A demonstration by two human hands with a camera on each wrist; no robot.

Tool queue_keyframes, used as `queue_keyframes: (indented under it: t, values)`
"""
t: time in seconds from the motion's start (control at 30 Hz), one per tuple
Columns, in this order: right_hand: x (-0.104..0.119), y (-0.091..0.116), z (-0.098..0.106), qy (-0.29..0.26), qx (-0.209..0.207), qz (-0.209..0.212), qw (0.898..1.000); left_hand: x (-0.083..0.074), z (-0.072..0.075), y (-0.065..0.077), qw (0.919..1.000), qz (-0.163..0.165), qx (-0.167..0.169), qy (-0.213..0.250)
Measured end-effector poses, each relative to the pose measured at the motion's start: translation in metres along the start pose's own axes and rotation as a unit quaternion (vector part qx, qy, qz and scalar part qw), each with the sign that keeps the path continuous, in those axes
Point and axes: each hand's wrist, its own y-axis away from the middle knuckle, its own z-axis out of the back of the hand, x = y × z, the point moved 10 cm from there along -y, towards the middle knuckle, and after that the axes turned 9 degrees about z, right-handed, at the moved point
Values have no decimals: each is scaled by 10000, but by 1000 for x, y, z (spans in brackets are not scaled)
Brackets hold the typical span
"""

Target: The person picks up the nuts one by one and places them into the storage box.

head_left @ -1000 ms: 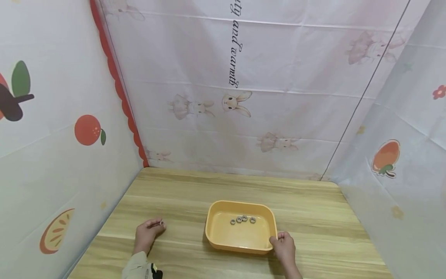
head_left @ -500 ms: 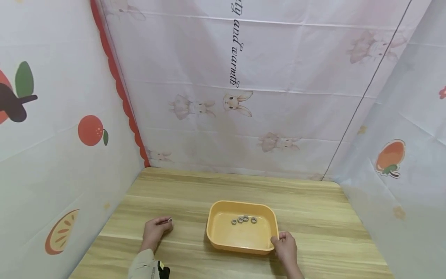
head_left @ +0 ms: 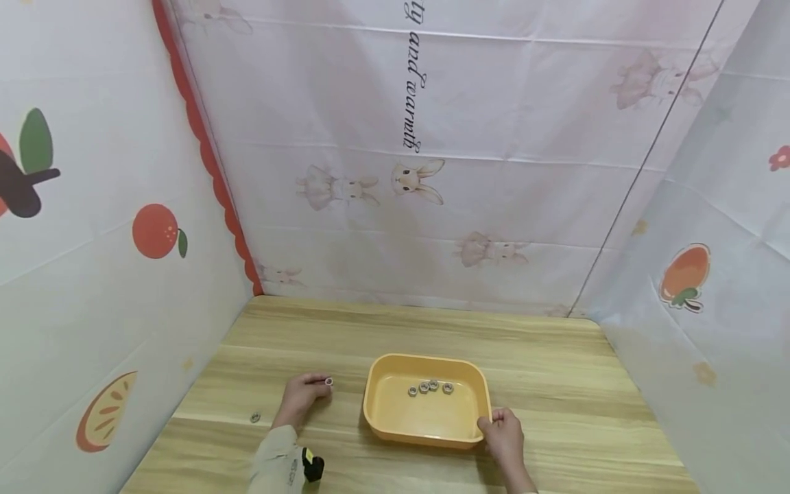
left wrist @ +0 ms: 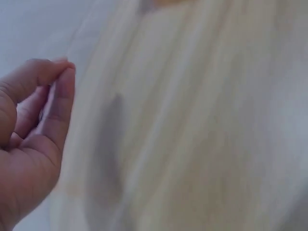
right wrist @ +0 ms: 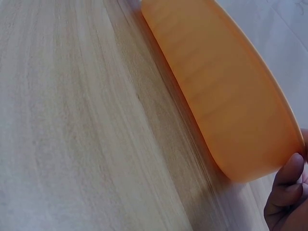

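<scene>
Between thumb and fingertips my left hand (head_left: 302,398) pinches a small metal hex nut (head_left: 329,381), over the table left of the basin. In the left wrist view the pinching fingers (left wrist: 60,101) hide that nut. My right hand (head_left: 505,436) grips the near right corner of a yellow-orange plastic basin (head_left: 426,439), thumb over the rim. The right wrist view shows the basin's outer wall (right wrist: 226,96) with the fingers at its corner. Several hex nuts (head_left: 424,387) lie in a loose row on the basin's floor. Another nut (head_left: 256,417) lies on the table, left of my left hand.
The wood-grain table (head_left: 321,329) is enclosed by printed cloth walls at the left, back (head_left: 370,267) and right. A black wrist device (head_left: 313,465) sits on the left sleeve (head_left: 278,460).
My left hand has moved right toward the basin with the pinched nut, and the nut on the table at the left has come into sight. My right hand keeps its grip on the basin.
</scene>
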Motion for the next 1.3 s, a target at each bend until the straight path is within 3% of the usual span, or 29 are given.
queue_keyframes:
  t: [0.27,0.67,0.9,1.3]
  values:
    - [2,0,-1,-3,-60,79,10000,-16,-31,2,9984,274,458,-203]
    - [0,0,-1,15,54,-51,10000,-29,-60,11,9923,702,965,-333]
    - [0,-1,-1,-23,52,-58,10000,-48,-76,15,9912,530,1126,-456]
    - [3,1,0,10,79,-66,9999,-70,-111,29,9805,249,1812,-722]
